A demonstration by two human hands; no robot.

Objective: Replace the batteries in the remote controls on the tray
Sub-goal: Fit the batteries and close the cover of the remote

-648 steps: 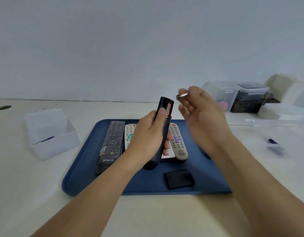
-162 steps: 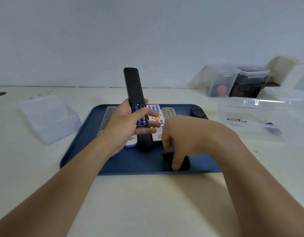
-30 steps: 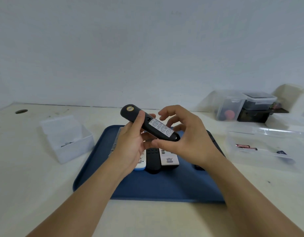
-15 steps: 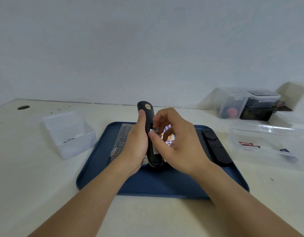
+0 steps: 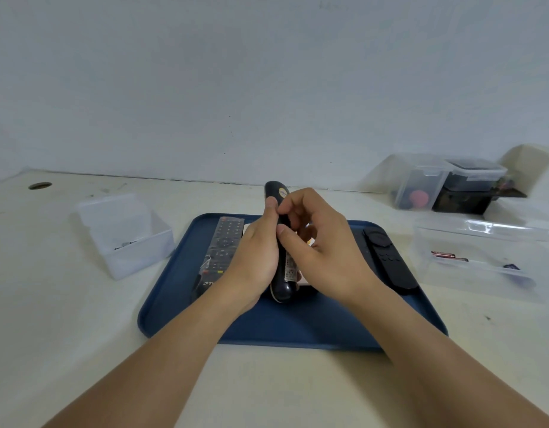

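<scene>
Fingers (image 5: 285,208) of both hands hide black remote (image 5: 282,282) midsection.

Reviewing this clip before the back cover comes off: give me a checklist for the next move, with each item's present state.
1. Black remote gripped by left hand: ok.
2. Right hand thumb on the remote's back: ok.
3. Remote's lower end over the blue tray: ok.
4. Cover latch released: cannot tell, fingers hide it.
5. Fresh batteries ready in the clear box on the right: ok.
6. Bin for old cells on the left: ok.
</scene>
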